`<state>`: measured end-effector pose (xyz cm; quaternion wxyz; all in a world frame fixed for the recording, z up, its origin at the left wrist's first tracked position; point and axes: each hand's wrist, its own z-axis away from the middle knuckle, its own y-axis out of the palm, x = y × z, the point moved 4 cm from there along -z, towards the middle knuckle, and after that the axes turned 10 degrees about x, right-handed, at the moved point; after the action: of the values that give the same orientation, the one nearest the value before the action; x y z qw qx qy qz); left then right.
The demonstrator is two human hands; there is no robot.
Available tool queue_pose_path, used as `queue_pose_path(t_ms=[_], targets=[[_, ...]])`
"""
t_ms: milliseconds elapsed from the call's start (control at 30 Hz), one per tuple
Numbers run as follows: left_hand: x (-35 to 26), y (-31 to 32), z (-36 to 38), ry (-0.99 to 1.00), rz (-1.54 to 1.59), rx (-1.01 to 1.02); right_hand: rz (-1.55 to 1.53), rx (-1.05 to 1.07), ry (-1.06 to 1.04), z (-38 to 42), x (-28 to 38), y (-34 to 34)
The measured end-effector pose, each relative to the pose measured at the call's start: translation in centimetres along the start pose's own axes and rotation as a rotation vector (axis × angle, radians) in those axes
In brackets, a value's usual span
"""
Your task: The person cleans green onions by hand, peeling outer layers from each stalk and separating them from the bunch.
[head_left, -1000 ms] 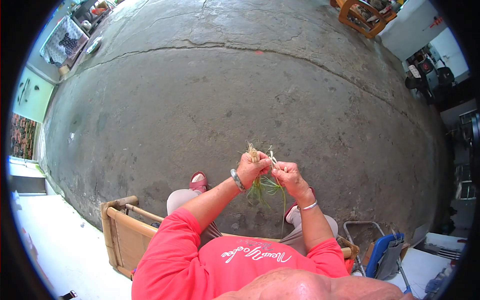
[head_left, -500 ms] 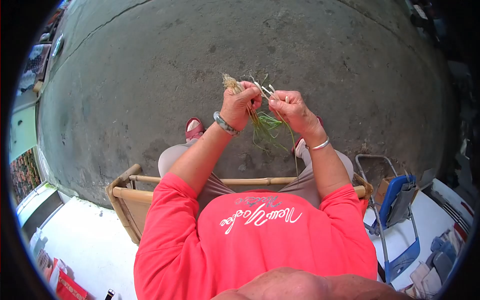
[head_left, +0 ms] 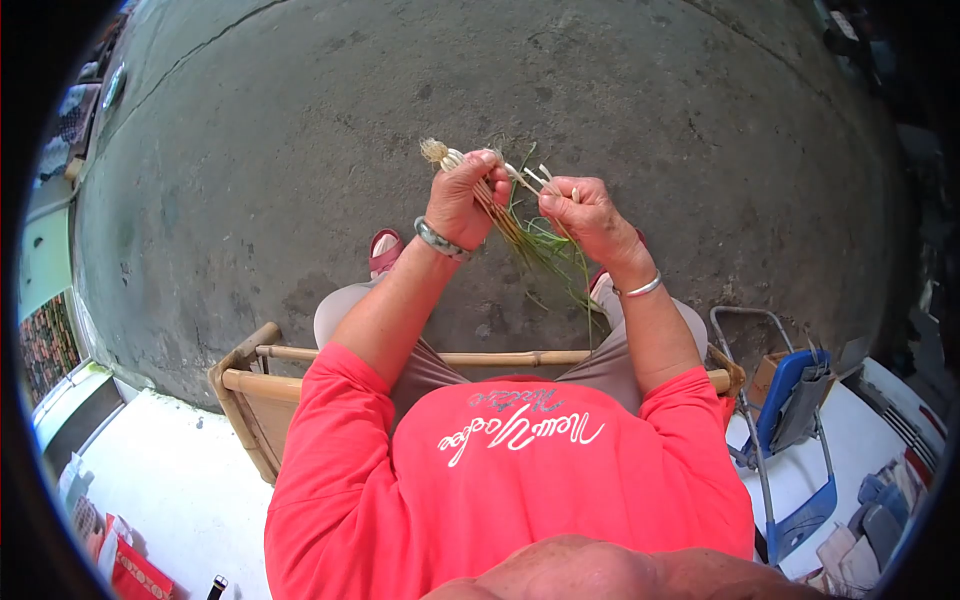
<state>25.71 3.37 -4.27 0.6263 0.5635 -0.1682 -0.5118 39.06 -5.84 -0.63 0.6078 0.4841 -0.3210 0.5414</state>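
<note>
My left hand (head_left: 462, 205) is closed round a bunch of spring onions (head_left: 450, 157). Their pale roots and white bulbs stick out at its upper left, and the thin reddish-green stems slant down to the right. A few white-ended spring onions (head_left: 538, 180) are gripped between the thumb and fingers of my right hand (head_left: 592, 220). One thin stalk spans the small gap between both hands, its left end close to my left fingertips. Long green leaves (head_left: 555, 250) dangle below in a loose tangle. How many stalks each hand holds is hidden.
A bamboo frame (head_left: 480, 358) crosses in front of my body, above my knees. On the right stands a blue folding chair (head_left: 785, 410) with metal tubes, beside a cardboard box (head_left: 765, 380). A red bag (head_left: 138, 575) lies at lower left. Concrete floor (head_left: 300, 150) stretches ahead.
My left hand has shifted left with its bunch, widening the gap to my right hand. The bunch's stems and leaves show more now. My right hand has barely moved.
</note>
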Motion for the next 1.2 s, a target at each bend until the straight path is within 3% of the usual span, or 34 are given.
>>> queue_pose_path(t_ms=[167, 267, 333, 600, 800, 867, 1100, 1200], targets=[[-0.9, -0.1, -0.3, 0.029, 0.029, 0.024, -0.02, 0.004, 0.015, 0.0, 0.5, 0.1], [-1.3, -0.1, -0.2, 0.064, -0.051, -0.089, 0.001, -0.016, 0.006, 0.1, 0.5, -0.1], [-1.5, -0.2, 0.0, 0.08, -0.262, -0.195, 0.04, -0.039, -0.011, 0.0, 0.4, -0.4], [0.0, 0.7, -0.1, 0.0, -0.47, -0.084, 0.366, -0.124, -0.098, -0.2, 0.3, -0.2], [-0.4, 0.8, -0.1, 0.021, -0.546, -0.071, 0.432, -0.124, -0.113, -0.2, 0.1, -0.3], [-0.6, 0.6, -0.2, 0.074, -0.711, -0.062, 0.441, -0.12, -0.103, -0.2, 0.3, -0.2], [-0.4, 0.7, -0.1, 0.088, -0.697, -0.045, 0.409, -0.098, -0.092, -0.4, 0.0, 0.0], [-0.1, 0.5, -0.1, 0.063, -0.527, -0.036, 0.353, -0.124, -0.056, -0.2, -0.2, -0.2]])
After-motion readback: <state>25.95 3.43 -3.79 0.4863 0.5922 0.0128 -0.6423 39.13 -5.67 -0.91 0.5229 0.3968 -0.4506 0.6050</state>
